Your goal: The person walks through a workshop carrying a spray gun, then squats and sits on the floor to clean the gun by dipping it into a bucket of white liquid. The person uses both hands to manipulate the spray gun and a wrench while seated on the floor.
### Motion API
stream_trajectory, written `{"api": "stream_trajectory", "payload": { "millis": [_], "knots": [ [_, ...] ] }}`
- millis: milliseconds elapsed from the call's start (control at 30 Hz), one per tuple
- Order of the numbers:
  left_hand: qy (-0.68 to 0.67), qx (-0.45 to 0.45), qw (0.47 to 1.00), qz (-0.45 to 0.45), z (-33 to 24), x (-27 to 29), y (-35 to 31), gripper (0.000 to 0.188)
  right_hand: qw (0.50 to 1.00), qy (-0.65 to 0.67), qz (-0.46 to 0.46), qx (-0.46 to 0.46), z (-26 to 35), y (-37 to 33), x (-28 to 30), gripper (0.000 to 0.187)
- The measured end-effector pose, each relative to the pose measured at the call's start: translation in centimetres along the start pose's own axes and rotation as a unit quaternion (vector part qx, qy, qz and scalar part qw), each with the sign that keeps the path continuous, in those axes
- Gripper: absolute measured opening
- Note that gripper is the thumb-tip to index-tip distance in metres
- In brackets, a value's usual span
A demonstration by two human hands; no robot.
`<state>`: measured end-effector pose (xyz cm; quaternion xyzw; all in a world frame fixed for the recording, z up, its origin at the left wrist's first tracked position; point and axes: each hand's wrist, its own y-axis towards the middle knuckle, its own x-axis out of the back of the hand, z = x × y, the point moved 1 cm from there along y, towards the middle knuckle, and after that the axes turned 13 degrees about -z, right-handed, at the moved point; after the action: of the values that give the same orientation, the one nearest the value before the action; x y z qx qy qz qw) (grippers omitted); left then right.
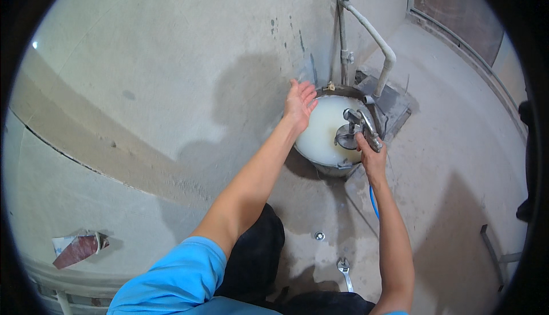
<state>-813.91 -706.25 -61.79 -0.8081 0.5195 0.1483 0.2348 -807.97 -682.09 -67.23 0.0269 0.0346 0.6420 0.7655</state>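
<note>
A bucket (329,169) full of milky whitish liquid (318,129) stands against the wall ahead of me. My right hand (373,159) is closed around the handle of a metal spray gun (369,125), holding it over the bucket's right side. On the gun's left is a round metal cup lid (345,137); no cup shows on it. A blue hose (374,203) hangs below my right hand, partly hidden by the forearm. My left hand (300,104) is raised by the bucket's far left rim, palm up, fingers spread, with nothing in it.
Grey pipes (374,24) run down the wall behind the bucket. On the floor near my legs lie an adjustable wrench (345,275) and a small round metal part (319,236). A dark red torn piece (81,250) lies far left, and a metal bracket (493,252) lies at right.
</note>
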Motion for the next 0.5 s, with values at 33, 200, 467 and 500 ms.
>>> {"api": "stream_trajectory", "payload": {
  "millis": [33, 200, 467, 500],
  "knots": [
    [-0.015, -0.009, 1.000, 0.009, -0.1, 0.0, 0.4, 0.084, 1.000, 0.018, 0.014, 0.016, 0.0, 0.0, 0.0, 0.033],
    [-0.045, 0.003, 0.997, 0.062, 0.1, 0.4, 1.2, 0.088, 0.999, 0.017, 0.044, 0.004, 0.1, 0.1, 0.1, 0.031],
    [-0.107, 0.046, 0.990, 0.078, 0.4, 1.2, 1.1, 0.089, 0.995, 0.005, 0.100, 0.003, 1.0, 0.2, 0.9, 0.028],
    [-0.123, 0.055, 0.987, 0.089, 0.4, 1.2, 1.0, 0.088, 0.994, -0.004, 0.107, 0.001, 1.1, 0.2, 1.0, 0.028]
  ]
}}
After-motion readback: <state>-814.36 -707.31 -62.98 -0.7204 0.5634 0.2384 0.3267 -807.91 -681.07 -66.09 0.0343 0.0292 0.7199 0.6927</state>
